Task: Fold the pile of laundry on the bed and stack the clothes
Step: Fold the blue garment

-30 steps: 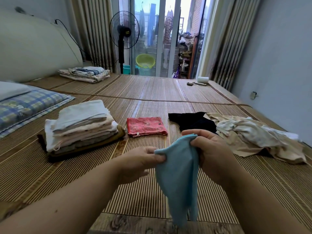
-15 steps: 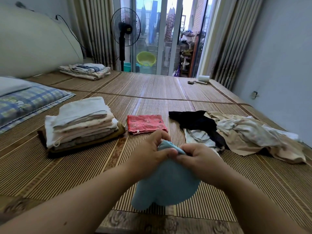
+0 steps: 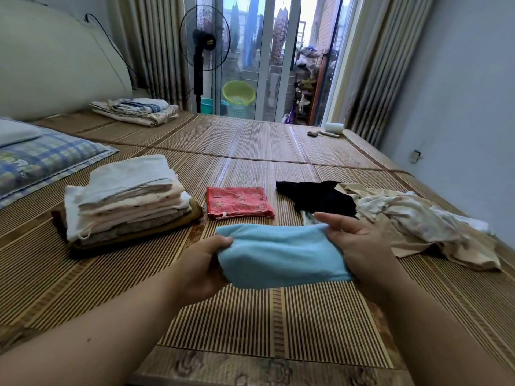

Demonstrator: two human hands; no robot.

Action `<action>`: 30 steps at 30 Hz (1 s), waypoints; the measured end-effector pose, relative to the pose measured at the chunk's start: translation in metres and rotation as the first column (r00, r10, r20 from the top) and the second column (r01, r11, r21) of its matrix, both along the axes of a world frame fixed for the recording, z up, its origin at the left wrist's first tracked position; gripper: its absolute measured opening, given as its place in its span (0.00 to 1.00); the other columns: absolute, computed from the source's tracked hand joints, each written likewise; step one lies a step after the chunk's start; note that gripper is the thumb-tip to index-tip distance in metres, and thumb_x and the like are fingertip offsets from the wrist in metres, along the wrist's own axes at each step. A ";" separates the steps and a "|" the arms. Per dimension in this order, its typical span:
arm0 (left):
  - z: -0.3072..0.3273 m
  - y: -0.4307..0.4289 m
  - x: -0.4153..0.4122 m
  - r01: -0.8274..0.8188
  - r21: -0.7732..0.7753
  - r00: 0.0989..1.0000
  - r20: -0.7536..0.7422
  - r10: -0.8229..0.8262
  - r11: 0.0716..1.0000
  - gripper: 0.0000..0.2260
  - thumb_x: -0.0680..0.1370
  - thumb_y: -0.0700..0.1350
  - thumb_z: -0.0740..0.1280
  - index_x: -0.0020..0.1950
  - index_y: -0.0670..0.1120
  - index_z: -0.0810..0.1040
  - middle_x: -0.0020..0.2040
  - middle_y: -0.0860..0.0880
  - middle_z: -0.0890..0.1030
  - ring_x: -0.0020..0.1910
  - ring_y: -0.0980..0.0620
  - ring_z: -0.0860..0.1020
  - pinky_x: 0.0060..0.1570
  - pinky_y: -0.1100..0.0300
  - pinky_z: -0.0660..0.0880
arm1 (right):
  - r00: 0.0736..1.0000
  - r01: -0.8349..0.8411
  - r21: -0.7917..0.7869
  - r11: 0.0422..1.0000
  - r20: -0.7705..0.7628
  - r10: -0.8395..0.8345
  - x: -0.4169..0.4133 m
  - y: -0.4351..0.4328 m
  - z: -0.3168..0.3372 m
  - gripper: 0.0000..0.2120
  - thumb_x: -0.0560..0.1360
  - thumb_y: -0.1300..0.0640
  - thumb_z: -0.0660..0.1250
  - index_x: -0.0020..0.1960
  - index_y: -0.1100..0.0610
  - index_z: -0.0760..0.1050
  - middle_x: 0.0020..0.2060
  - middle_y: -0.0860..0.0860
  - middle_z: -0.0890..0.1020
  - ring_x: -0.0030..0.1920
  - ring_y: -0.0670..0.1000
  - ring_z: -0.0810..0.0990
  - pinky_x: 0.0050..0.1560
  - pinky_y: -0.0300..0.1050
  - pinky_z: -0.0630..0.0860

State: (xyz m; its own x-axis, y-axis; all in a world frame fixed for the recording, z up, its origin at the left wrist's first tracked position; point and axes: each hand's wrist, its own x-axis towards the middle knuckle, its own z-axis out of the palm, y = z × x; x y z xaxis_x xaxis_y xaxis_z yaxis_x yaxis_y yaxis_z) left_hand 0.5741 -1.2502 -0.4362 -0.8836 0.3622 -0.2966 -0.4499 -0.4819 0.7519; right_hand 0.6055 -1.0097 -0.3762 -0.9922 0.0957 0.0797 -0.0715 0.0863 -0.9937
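Observation:
A light blue cloth (image 3: 280, 254) is stretched sideways between my hands, just above the bamboo mat. My left hand (image 3: 203, 267) grips its left end and my right hand (image 3: 354, 243) grips its right end. Beyond it lies a folded red patterned piece (image 3: 238, 201). A tall stack of folded clothes (image 3: 125, 201) stands to the left. To the right, a black garment (image 3: 317, 197) lies against a loose pile of beige and white laundry (image 3: 418, 221).
The bamboo mat (image 3: 250, 310) covers the bed. A plaid pillow (image 3: 41, 160) lies at far left, and folded bedding (image 3: 136, 110) sits at the back. A standing fan (image 3: 203, 43) and glass doors are beyond the bed; a grey wall runs along the right.
The blue cloth hung lengthwise from both hands, was bunched together in front of me, and is now spread wide between hands that moved apart.

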 end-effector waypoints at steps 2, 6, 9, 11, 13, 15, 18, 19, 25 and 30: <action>0.000 0.008 0.005 0.003 0.033 1.000 -0.002 -0.003 0.999 0.17 0.80 0.46 0.60 0.67 0.42 0.72 0.54 0.38 0.83 0.46 0.42 0.84 0.43 0.49 0.82 | 1.000 0.016 -0.021 1.000 0.006 -0.016 -0.003 -0.004 -0.004 0.14 0.79 0.65 0.62 0.48 0.51 0.83 0.49 0.54 0.83 0.42 0.48 0.82 0.39 0.38 0.81; -0.011 0.012 0.002 0.031 -0.011 0.996 -0.080 -0.032 0.999 0.37 0.74 0.39 0.65 0.76 0.66 0.55 0.71 0.41 0.68 0.51 0.40 0.83 0.42 0.46 0.81 | 0.997 0.079 0.126 0.989 -0.028 -0.076 -0.010 -0.006 -0.014 0.15 0.79 0.64 0.63 0.61 0.50 0.78 0.48 0.45 0.82 0.41 0.47 0.81 0.41 0.41 0.81; -0.015 0.014 -0.009 0.032 -0.110 0.990 -0.132 -0.047 0.993 0.35 0.73 0.29 0.64 0.72 0.61 0.67 0.65 0.41 0.71 0.50 0.39 0.83 0.41 0.50 0.82 | 0.996 0.082 0.275 0.958 -0.047 -0.072 -0.022 -0.005 -0.023 0.21 0.77 0.63 0.66 0.67 0.48 0.74 0.51 0.41 0.79 0.44 0.46 0.81 0.43 0.40 0.81; -0.017 0.010 -0.025 -0.020 -0.258 0.982 -0.186 -0.030 0.966 0.27 0.75 0.29 0.65 0.63 0.58 0.75 0.65 0.41 0.72 0.51 0.40 0.83 0.42 0.53 0.81 | 0.997 0.072 0.378 0.923 -0.048 -0.058 -0.038 -0.003 -0.030 0.24 0.76 0.63 0.68 0.69 0.48 0.71 0.49 0.39 0.77 0.44 0.42 0.79 0.41 0.34 0.78; -0.019 0.002 -0.048 -0.074 -0.372 0.966 -0.258 -0.027 0.925 0.26 0.75 0.29 0.66 0.61 0.59 0.75 0.64 0.41 0.74 0.53 0.41 0.81 0.43 0.54 0.81 | 0.997 0.076 0.486 0.871 -0.047 -0.061 -0.059 -0.002 -0.035 0.25 0.75 0.62 0.69 0.70 0.48 0.70 0.49 0.41 0.77 0.46 0.41 0.77 0.45 0.34 0.73; -0.020 -0.008 -0.075 -0.107 -0.445 0.949 -0.313 -0.042 0.889 0.30 0.74 0.29 0.66 0.66 0.59 0.72 0.66 0.41 0.73 0.55 0.41 0.80 0.45 0.55 0.80 | 0.998 0.067 0.502 0.862 -0.030 -0.060 -0.085 -0.002 -0.040 0.27 0.75 0.61 0.70 0.71 0.49 0.69 0.53 0.47 0.78 0.48 0.45 0.77 0.52 0.39 0.72; -0.016 -0.021 -0.122 -0.153 -0.589 0.925 -0.368 -0.095 0.794 0.37 0.73 0.29 0.68 0.76 0.54 0.63 0.68 0.44 0.70 0.58 0.43 0.78 0.53 0.51 0.80 | 0.999 0.041 0.390 0.920 -0.001 -0.045 -0.137 -0.011 -0.048 0.29 0.72 0.63 0.72 0.71 0.51 0.70 0.54 0.50 0.79 0.48 0.48 0.78 0.59 0.48 0.76; -0.014 -0.025 -0.137 -0.169 -0.626 0.919 -0.380 -0.109 0.761 0.38 0.73 0.29 0.68 0.77 0.54 0.60 0.69 0.44 0.69 0.58 0.43 0.77 0.56 0.49 0.79 | 1.000 0.026 0.362 0.932 -0.002 -0.028 -0.154 -0.015 -0.051 0.31 0.72 0.64 0.73 0.72 0.52 0.69 0.55 0.51 0.79 0.49 0.48 0.78 0.61 0.49 0.76; -0.005 -0.029 -0.231 -0.342 -0.828 0.891 -0.436 -0.128 0.443 0.38 0.74 0.32 0.66 0.79 0.54 0.55 0.67 0.47 0.68 0.44 0.52 0.76 0.33 0.66 0.73 | 0.998 -0.040 0.493 0.869 -0.022 0.059 -0.266 -0.038 -0.069 0.39 0.69 0.59 0.76 0.75 0.54 0.62 0.59 0.49 0.75 0.56 0.46 0.76 0.59 0.33 0.69; -0.024 -0.025 -0.292 -0.273 -0.962 0.947 -0.267 -0.178 -0.009 0.43 0.72 0.42 0.65 0.79 0.55 0.44 0.78 0.41 0.56 0.62 0.43 0.75 0.55 0.56 0.76 | 0.993 -0.117 0.614 0.781 0.060 0.102 -0.347 -0.047 -0.090 0.41 0.70 0.53 0.76 0.77 0.52 0.59 0.68 0.53 0.73 0.63 0.53 0.75 0.68 0.48 0.69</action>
